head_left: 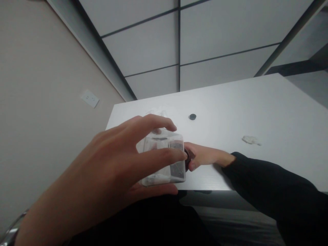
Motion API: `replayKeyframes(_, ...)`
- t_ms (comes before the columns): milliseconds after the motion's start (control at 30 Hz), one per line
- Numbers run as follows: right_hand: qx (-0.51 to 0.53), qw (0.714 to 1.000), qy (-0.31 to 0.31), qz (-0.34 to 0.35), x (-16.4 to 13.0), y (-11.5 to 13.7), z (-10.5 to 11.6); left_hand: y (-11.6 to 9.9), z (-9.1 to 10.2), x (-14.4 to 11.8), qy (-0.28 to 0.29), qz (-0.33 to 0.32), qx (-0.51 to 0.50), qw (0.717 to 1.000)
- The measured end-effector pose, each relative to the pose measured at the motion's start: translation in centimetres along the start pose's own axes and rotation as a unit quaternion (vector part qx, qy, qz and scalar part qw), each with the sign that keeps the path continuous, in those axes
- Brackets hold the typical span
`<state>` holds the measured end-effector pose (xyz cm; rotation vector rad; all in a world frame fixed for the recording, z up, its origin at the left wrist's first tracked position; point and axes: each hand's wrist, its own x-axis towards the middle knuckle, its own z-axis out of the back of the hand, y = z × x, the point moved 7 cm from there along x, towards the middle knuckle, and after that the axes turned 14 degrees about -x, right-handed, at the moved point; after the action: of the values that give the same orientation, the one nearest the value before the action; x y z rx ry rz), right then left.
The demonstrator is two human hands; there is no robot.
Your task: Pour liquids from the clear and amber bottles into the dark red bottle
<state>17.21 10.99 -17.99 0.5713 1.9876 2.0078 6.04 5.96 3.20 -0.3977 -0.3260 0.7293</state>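
My left hand (110, 160) is wrapped round a clear, square-sided plastic container (177, 172), thumb below and fingers over the top and near face. The container is held above the white table near its front edge. On its right side, my right hand (203, 155) has its fingers closed on a dark round piece (188, 160) that sits against the container. Most of that piece is hidden by the fingers, so I cannot tell whether it is attached.
A small dark disc (192, 117) lies on the white table (220, 116) beyond my hands. To the right is a crumpled whitish scrap (251, 140). Something clear (156, 112) lies behind my left hand. A wall socket (90, 98) is at left; panelled doors (205, 34) stand behind.
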Motion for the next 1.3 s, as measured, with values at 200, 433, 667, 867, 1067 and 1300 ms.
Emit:
replayKeyframes(200, -0.008, 1.0, 0.001, 0.008, 0.1, 0.1, 0.0, -0.2, -0.3, 0.1, 0.023, -0.019, 0.041, 0.999)
replayKeyframes(433, 0.025, 1.0, 0.013, 0.007, 0.2, 0.2, -0.2, -0.3, -0.6, 0.3, 0.043, -0.026, 0.058, 0.997)
replayKeyframes(667, 0.018, 1.0, 0.014, 0.001, 0.2, 0.1, -0.3, -0.8, -0.8, 0.7, 0.067, -0.04, 0.072, 0.994)
replayKeyframes(867, 0.042, 0.999, 0.011, -0.001, 0.3, 0.0, -0.4, -1.4, -0.8, 1.4, 0.078, -0.059, 0.083, 0.992)
replayKeyframes(1067, 0.045, 0.999, 0.009, 0.01, 0.5, 0.5, -0.5, -1.7, -1.0, 1.9, 0.096, -0.057, 0.105, 0.988)
replayKeyframes(1300, 0.03, 0.999, 0.002, 0.011, 0.4, 0.0, -0.3, -2.0, -1.3, 2.6, 0.115, -0.059, 0.118, 0.985)
